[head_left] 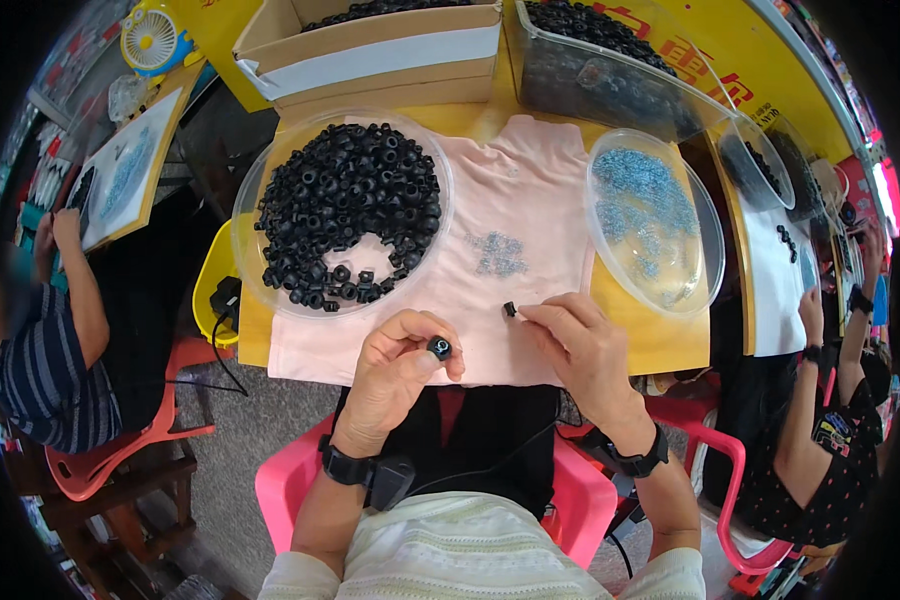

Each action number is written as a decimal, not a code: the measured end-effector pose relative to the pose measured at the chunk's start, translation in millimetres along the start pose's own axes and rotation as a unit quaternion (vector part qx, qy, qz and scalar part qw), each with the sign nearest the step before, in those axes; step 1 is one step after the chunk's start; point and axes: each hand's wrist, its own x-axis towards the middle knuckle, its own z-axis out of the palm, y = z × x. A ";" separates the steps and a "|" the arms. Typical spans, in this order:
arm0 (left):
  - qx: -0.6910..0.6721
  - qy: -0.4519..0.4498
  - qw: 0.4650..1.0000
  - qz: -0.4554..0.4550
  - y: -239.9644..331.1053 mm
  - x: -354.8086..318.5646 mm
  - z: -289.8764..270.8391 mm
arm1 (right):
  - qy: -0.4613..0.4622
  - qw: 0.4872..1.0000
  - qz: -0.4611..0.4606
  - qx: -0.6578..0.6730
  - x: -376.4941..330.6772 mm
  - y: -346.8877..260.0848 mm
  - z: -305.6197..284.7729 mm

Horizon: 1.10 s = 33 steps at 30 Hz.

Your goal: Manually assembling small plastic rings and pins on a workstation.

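Observation:
Between thumb and fingers, my left hand (402, 362) pinches a small round black plastic part (439, 347); a pale ring shows on its end. My right hand (580, 350) is to the right, over the pink cloth (370, 355), its fingertips closed on another small black plastic part (510, 309). Beyond the hands, a little heap of tiny bluish clear pieces (500, 253) lies on the cloth. A round clear tray (447, 180) at the left holds a large pile of black plastic parts (355, 195).
At the right lies a clear round tray (708, 260) with many tiny bluish pieces (642, 190). A cardboard box (370, 75) and a clear bin (610, 80) of black parts stand at the back. People work at tables on both sides. A yellow bin (208, 290) sits lower left.

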 end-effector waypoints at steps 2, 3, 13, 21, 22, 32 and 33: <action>0.001 0.004 1.000 0.004 -0.7 -0.7 0.6 | 0.009 0.995 0.074 0.072 -0.4 1.7 -1.5; 0.002 0.002 1.000 0.004 -1.0 -0.4 0.6 | 0.012 0.995 0.075 0.071 0.6 2.2 -2.3; -0.010 0.004 1.000 -0.004 -0.3 -0.7 0.1 | -0.032 0.989 0.072 0.124 13.0 0.3 1.1; -0.008 0.000 1.000 -0.006 0.9 -0.5 1.9 | -0.041 0.992 0.073 0.097 14.9 -4.4 2.0; -0.017 0.003 1.000 -0.005 0.9 -0.7 2.2 | -0.049 0.990 0.078 0.105 14.6 -4.3 2.6; 0.044 0.067 0.996 -0.028 3.3 -1.9 31.9 | -0.059 0.847 0.286 0.444 20.7 -30.2 -28.1; 0.044 0.066 0.996 -0.029 3.7 -2.3 33.8 | -0.058 0.847 0.286 0.444 21.3 -34.3 -32.5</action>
